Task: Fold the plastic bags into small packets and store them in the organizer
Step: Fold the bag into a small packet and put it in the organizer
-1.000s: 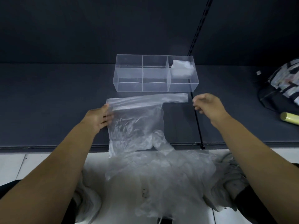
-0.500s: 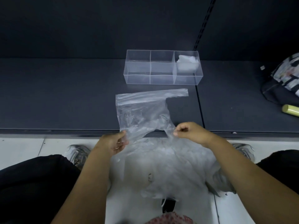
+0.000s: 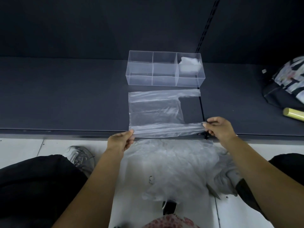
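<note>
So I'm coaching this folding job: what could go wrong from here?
The left hand and right hand pinch only the near strip of the plastic bag, so the film may slip or fold crooked. That strip sits at the shelf edge above the bag pile and could slide off into it.

Both forearms reach forward, left hand (image 3: 120, 141) and right hand (image 3: 219, 129) well apart, each in a thumb-and-finger pinch grip on the plastic bag (image 3: 154, 111)

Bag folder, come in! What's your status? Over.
Left hand, right hand pinching near edge of plastic bag. Bag spread on shelf. One packet in organizer, right compartment. Nothing blocking.
</note>
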